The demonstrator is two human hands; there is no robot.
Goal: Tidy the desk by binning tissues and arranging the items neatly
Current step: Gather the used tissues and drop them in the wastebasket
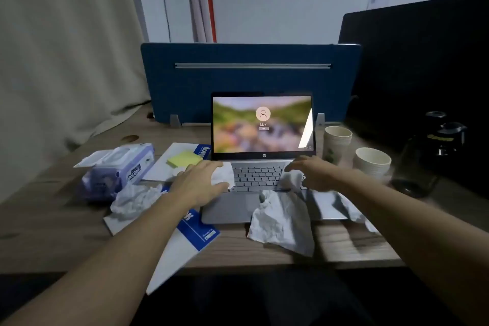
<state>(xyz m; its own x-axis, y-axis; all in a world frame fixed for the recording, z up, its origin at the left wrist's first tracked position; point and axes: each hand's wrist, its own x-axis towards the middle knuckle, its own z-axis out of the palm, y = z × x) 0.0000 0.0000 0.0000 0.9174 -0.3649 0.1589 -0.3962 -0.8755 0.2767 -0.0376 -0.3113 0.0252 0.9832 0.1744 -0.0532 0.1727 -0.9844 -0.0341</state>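
Tissues [223, 176] partly hidden under both blurred hands.

Likely office, desk divider [250, 82], laptop [262, 156]

Over the open laptop [260, 167] in the middle of the desk [53, 220], the left hand [197, 184] and the right hand [316, 175] each grasp a crumpled tissue. Another tissue [281, 222] drapes off the laptop's front edge, and one more [135, 200] lies near the wipes pack [119, 169] by the left edge.
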